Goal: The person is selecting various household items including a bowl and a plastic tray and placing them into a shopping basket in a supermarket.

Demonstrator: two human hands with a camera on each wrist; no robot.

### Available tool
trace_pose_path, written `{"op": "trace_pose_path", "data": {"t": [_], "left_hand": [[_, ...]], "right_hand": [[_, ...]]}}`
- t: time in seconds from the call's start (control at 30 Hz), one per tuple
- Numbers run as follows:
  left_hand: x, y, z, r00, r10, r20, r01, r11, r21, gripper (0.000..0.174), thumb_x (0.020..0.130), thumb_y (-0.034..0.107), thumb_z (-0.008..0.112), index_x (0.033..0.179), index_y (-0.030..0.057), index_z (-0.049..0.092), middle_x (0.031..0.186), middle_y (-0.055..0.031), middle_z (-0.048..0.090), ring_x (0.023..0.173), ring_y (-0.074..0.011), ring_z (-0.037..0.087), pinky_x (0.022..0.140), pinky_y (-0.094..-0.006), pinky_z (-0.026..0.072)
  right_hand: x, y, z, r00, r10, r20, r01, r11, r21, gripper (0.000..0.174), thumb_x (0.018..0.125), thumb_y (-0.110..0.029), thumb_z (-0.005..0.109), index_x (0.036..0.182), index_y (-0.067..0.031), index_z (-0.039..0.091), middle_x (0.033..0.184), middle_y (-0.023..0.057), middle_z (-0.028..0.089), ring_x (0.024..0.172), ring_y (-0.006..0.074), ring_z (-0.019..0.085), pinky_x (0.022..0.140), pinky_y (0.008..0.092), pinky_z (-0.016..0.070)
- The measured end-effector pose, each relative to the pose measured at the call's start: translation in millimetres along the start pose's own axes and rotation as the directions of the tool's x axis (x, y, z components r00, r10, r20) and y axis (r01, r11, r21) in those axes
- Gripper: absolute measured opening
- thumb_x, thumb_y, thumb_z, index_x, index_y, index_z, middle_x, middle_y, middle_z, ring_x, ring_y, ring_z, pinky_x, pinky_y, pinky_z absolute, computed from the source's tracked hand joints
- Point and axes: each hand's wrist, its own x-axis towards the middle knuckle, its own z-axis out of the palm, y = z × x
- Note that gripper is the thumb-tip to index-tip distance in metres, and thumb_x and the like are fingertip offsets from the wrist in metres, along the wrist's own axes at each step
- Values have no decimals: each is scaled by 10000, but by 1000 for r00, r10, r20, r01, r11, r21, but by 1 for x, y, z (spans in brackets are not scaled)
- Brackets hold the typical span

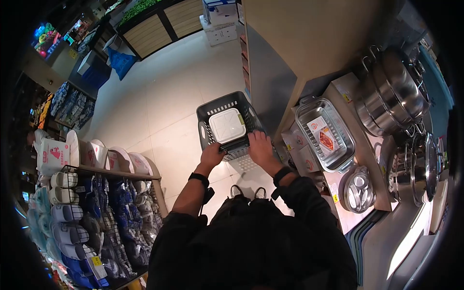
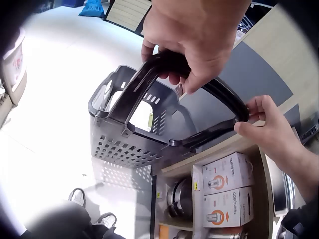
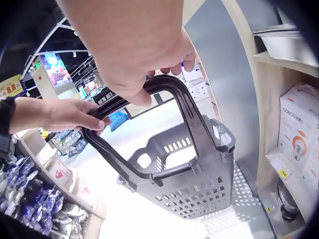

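Observation:
A dark grey plastic shopping basket (image 1: 218, 102) with perforated walls hangs in front of my body over the floor. Inside it lies a white box with a pale lid (image 1: 225, 126) and a green label on its edge. My left hand (image 1: 211, 155) grips one side of the basket's black handle (image 2: 140, 83), fingers curled under the bar in the left wrist view. On the handle's other side, my right hand (image 1: 261, 148) holds the bar with thumb and fingers. The handle stands raised, tilted toward me.
At right, a shelf carries a rectangular metal tray (image 1: 303, 115), stacked steel pots (image 1: 386, 96) and boxed goods (image 2: 222, 174). A rack of slippers (image 1: 65, 212) and packaged items stands at left. White boxes (image 1: 220, 30) and a blue bag (image 1: 120, 62) lie farther off.

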Motion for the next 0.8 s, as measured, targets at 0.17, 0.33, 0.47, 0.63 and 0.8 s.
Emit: {"op": "trace_pose_path", "data": {"t": [0.17, 0.33, 0.47, 0.63, 0.8], "left_hand": [[-1, 4, 2, 993, -64, 102, 58, 996, 67, 372, 796, 298, 694, 1056, 43, 618, 1026, -212, 668, 1003, -384, 629, 857, -478, 514], [20, 12, -3, 943, -136, 305, 126, 991, 52, 457, 781, 331, 679, 1174, 105, 621, 1088, -169, 682, 1024, -326, 653, 882, -451, 522], [45, 11, -7, 918, -62, 392, 26, 995, 99, 585, 780, 381, 712, 1310, 172, 581, 1233, -155, 633, 1164, -321, 592, 977, -434, 476], [62, -15, 1, 964, 238, 117, -250, 963, 97, 662, 728, 290, 761, 1353, 243, 549, 1470, -200, 405, 1388, -400, 325, 1126, -487, 301], [92, -16, -28, 922, 95, 376, -74, 995, -69, 619, 828, 330, 649, 1409, 222, 466, 1013, -200, 692, 945, -368, 670, 825, -468, 547]], "right_hand": [[20, 8, 30, 968, -79, 236, 97, 993, -63, 539, 675, -144, 737, 1172, -67, 543, 1210, 142, 515, 1179, 323, 468, 977, 482, 385], [41, 12, 44, 994, -69, 79, 77, 991, -107, 402, 735, -119, 666, 1129, -71, 602, 1283, 172, 511, 1293, 342, 414, 1040, 543, 342], [59, 18, 46, 925, 19, 380, -32, 999, 28, 462, 747, -105, 654, 1202, -73, 576, 1390, 197, 432, 1352, 357, 350, 1067, 565, 308], [80, 12, 48, 987, -23, 160, 35, 996, -77, 630, 701, -73, 685, 1307, -72, 512, 1445, 219, 366, 1364, 391, 335, 1071, 517, 338], [113, 18, 60, 929, 40, 367, -21, 998, -56, 700, 672, -83, 720, 1336, -88, 498, 1460, 242, 350, 1376, 411, 322, 1075, 500, 351]]}}
